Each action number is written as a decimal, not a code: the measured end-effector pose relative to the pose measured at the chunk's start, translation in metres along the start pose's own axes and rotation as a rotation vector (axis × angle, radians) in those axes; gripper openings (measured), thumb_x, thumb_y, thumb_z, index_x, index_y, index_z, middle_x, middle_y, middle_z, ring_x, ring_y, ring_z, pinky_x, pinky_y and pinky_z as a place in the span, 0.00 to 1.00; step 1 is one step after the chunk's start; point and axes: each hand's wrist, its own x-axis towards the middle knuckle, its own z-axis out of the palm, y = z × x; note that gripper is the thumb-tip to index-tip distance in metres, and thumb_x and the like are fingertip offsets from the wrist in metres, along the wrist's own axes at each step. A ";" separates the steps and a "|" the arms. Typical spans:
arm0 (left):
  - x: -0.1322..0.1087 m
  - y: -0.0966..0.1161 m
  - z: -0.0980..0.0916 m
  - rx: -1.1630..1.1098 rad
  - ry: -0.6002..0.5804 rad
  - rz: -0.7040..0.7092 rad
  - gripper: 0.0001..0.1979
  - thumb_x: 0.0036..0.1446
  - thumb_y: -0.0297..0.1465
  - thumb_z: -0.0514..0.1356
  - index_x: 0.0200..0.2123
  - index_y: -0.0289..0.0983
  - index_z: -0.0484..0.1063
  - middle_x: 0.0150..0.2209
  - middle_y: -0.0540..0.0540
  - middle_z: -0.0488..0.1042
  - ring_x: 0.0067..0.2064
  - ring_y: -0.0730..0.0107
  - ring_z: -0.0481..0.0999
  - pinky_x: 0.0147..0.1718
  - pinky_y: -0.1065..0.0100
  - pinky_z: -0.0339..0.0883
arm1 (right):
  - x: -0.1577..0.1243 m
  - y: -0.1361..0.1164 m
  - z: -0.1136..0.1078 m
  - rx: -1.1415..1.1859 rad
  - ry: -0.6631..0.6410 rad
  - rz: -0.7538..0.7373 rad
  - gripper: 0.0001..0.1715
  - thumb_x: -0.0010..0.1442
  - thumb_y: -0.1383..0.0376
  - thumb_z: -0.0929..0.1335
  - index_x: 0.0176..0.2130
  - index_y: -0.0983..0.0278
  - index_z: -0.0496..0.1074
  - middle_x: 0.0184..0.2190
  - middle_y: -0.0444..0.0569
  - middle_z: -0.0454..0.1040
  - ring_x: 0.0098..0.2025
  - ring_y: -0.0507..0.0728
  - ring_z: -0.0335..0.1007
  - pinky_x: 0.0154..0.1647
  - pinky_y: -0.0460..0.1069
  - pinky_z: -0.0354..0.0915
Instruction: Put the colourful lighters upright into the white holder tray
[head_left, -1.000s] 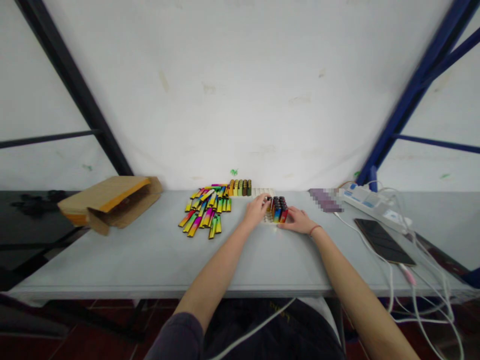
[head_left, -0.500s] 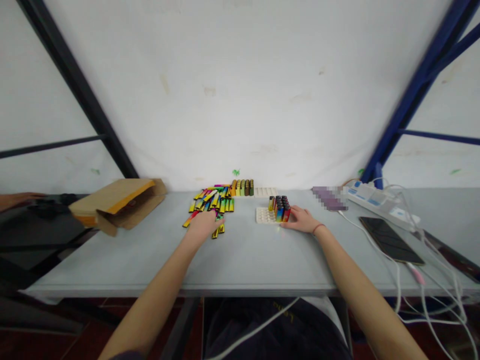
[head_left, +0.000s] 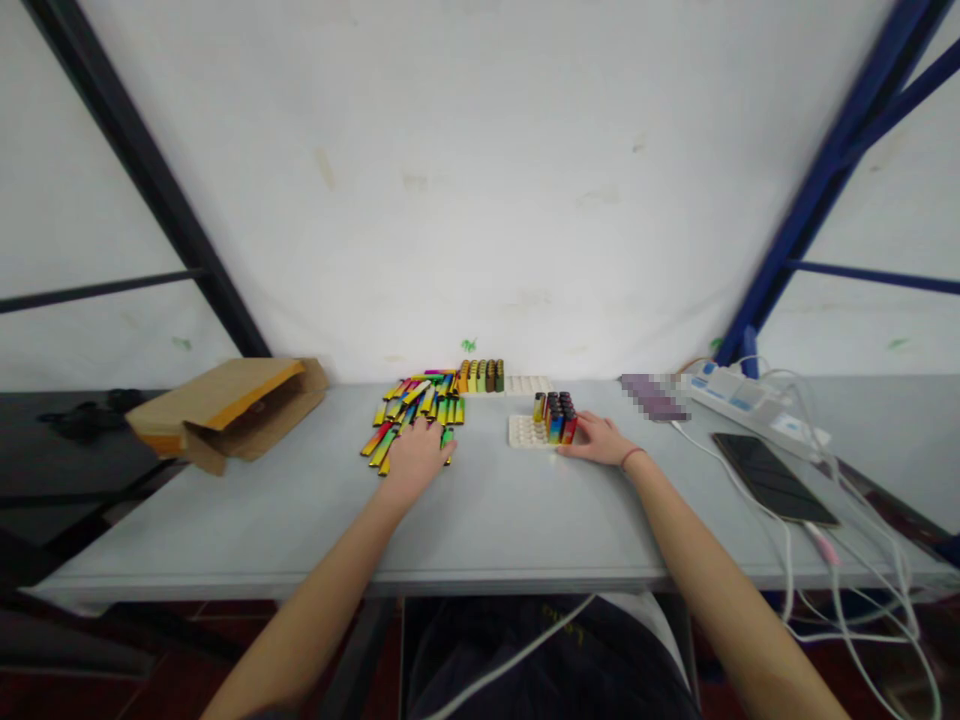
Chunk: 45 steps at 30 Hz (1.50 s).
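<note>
My left hand (head_left: 415, 462) lies palm down with fingers spread on a loose pile of shiny, multicoloured, battery-like cylinders (head_left: 401, 402). Whatever is under the palm is hidden. At the right end of a white holed tray (head_left: 525, 432), my right hand (head_left: 600, 440) has its thumb on the near side and its fingers round the far side. Several dark-topped cylinders (head_left: 556, 425) stand upright in that tray beside the fingers, and round holes show at its left. Behind the pile is a block of upright yellow-to-dark cylinders (head_left: 482, 376).
A second white tray (head_left: 529, 384) lies by the wall. An open cardboard box (head_left: 225, 400) rests at the left. Toward the right are a phone (head_left: 772, 478), a purple item partly blurred out (head_left: 649, 398), a white power strip (head_left: 757, 408) and trailing cables.
My left hand has shifted a little right over the pile, and its fingers have spread. Some cylinders now show left of it. The right hand stays at the tray.
</note>
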 end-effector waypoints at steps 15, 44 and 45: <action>0.018 0.041 0.023 -0.423 0.065 0.081 0.16 0.68 0.26 0.44 0.43 0.31 0.71 0.46 0.32 0.77 0.48 0.58 0.77 0.47 0.61 0.67 | -0.002 -0.004 -0.002 -0.007 -0.005 0.015 0.39 0.57 0.43 0.69 0.59 0.61 0.68 0.63 0.60 0.66 0.63 0.70 0.63 0.62 0.67 0.56; 0.050 0.088 0.039 -1.878 -0.032 -0.193 0.16 0.64 0.47 0.51 0.40 0.39 0.64 0.21 0.57 0.61 0.17 0.79 0.60 0.18 0.76 0.54 | -0.001 -0.002 -0.002 -0.015 0.005 0.000 0.38 0.57 0.43 0.69 0.58 0.62 0.69 0.57 0.60 0.70 0.57 0.69 0.68 0.59 0.65 0.60; 0.050 0.088 0.039 -1.882 -0.027 -0.201 0.17 0.64 0.47 0.51 0.39 0.39 0.63 0.21 0.57 0.62 0.17 0.79 0.60 0.18 0.76 0.54 | -0.001 -0.002 -0.002 -0.018 0.005 0.002 0.38 0.57 0.43 0.69 0.58 0.62 0.70 0.57 0.60 0.71 0.57 0.69 0.68 0.59 0.65 0.60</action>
